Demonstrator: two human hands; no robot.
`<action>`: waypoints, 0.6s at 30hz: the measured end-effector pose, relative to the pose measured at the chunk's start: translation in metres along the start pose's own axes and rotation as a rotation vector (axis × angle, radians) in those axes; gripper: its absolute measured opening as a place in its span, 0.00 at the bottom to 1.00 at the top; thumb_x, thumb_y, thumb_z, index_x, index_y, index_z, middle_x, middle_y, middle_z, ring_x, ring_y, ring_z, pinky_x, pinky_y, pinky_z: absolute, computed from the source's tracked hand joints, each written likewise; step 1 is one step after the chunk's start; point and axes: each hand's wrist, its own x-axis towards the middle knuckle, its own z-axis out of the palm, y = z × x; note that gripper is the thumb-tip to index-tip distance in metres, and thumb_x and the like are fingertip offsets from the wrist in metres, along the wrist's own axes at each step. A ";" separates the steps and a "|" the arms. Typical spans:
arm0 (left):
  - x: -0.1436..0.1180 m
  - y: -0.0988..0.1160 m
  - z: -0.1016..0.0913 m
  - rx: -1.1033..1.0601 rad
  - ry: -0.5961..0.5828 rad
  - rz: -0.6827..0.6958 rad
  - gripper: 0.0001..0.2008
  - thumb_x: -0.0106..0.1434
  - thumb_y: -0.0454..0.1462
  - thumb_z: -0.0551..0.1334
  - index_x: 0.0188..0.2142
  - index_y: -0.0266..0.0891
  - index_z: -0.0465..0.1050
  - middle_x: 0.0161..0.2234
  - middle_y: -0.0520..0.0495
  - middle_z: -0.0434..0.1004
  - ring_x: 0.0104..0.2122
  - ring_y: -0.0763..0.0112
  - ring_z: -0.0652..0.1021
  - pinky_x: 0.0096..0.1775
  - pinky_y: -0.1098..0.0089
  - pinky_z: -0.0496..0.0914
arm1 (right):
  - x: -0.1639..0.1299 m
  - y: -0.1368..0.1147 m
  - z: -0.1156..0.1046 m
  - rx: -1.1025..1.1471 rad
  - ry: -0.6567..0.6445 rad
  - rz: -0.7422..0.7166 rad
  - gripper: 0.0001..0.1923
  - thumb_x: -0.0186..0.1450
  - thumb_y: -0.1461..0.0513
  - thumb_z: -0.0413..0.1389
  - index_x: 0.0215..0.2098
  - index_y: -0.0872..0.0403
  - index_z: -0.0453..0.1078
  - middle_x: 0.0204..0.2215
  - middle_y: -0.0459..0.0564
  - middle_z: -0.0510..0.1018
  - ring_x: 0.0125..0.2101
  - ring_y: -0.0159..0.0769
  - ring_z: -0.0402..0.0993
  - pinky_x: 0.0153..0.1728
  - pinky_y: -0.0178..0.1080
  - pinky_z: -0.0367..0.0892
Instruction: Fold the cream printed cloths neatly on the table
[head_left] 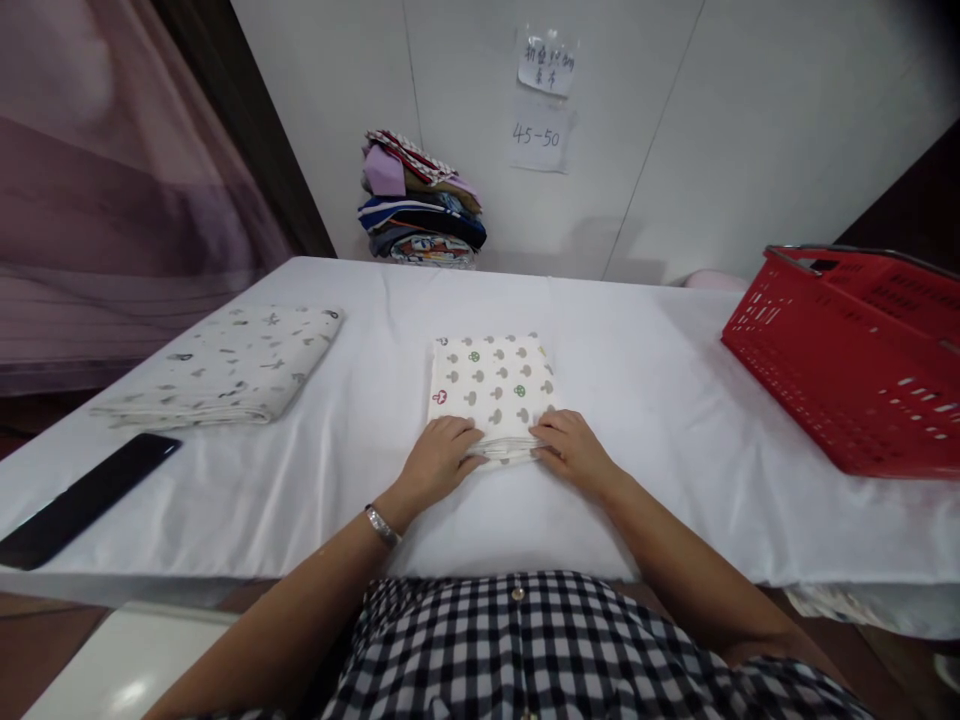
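I wear a shirt point(540, 640) in a black-and-white check, buttoned down the front with small pale buttons point(516, 594). My forearms are bare to the hands. On my left wrist sits a slim silver-coloured bracelet point(382, 526) of metal links.

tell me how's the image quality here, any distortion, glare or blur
Head view: wide-angle bend curves the table edges and stretches the red basket; corners darken; soft even light, faint shadows under the left hand and right hand; glare patch on the white surface at lower left; wall notes too blurred to read.
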 end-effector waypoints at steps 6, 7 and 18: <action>0.001 0.002 0.004 0.054 0.015 -0.010 0.09 0.63 0.42 0.58 0.40 0.39 0.70 0.40 0.44 0.73 0.41 0.62 0.70 0.42 0.60 0.65 | 0.001 0.003 0.004 -0.018 0.031 -0.010 0.09 0.67 0.60 0.51 0.43 0.51 0.71 0.38 0.52 0.74 0.40 0.40 0.67 0.44 0.46 0.61; 0.001 0.002 0.006 0.061 0.024 -0.010 0.09 0.63 0.41 0.58 0.38 0.39 0.70 0.39 0.44 0.73 0.41 0.62 0.70 0.42 0.61 0.65 | 0.001 0.003 0.005 -0.035 0.044 -0.024 0.09 0.67 0.60 0.50 0.43 0.51 0.71 0.38 0.52 0.74 0.39 0.40 0.67 0.43 0.46 0.61; 0.003 0.011 0.000 0.104 0.010 -0.059 0.05 0.61 0.37 0.59 0.30 0.39 0.66 0.31 0.46 0.71 0.35 0.63 0.70 0.39 0.60 0.63 | -0.001 0.002 0.012 -0.103 0.086 -0.059 0.08 0.67 0.63 0.50 0.40 0.52 0.71 0.36 0.52 0.74 0.37 0.39 0.66 0.39 0.43 0.61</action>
